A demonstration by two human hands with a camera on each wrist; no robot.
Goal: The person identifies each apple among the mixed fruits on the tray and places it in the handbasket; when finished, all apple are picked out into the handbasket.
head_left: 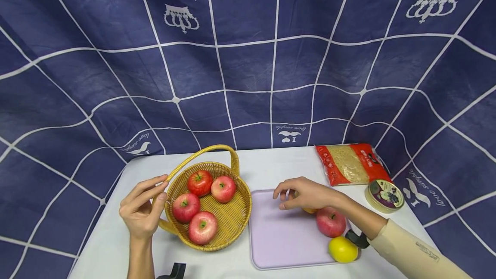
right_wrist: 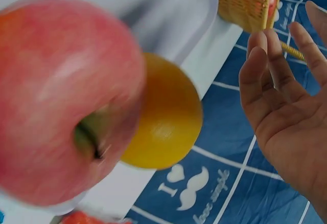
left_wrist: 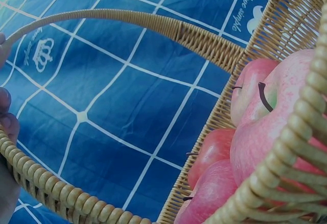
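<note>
A yellow woven basket point(head_left: 228, 223) stands at the left with several red apples point(head_left: 203, 227) in it. My left hand point(head_left: 141, 210) is at the left of its arched handle point(head_left: 201, 152), with fingers and thumb around the handle. In the left wrist view, fingertips point(left_wrist: 4, 101) show at the left edge beside the handle. My right hand point(head_left: 304, 193) hovers over a lilac tray point(head_left: 286, 244), fingers loosely bent and holding nothing. Below its wrist are a red apple point(head_left: 330, 222) and an orange point(right_wrist: 166, 114), mostly hidden in the head view. A lemon point(head_left: 343, 249) lies at the tray's right corner.
Behind the tray at the right lies a red packet with a pale window point(head_left: 348, 164). A round tin point(head_left: 384, 196) sits in front of it near the table's right edge. Blue checked cloth point(head_left: 248, 68) hangs around the white table point(head_left: 271, 158).
</note>
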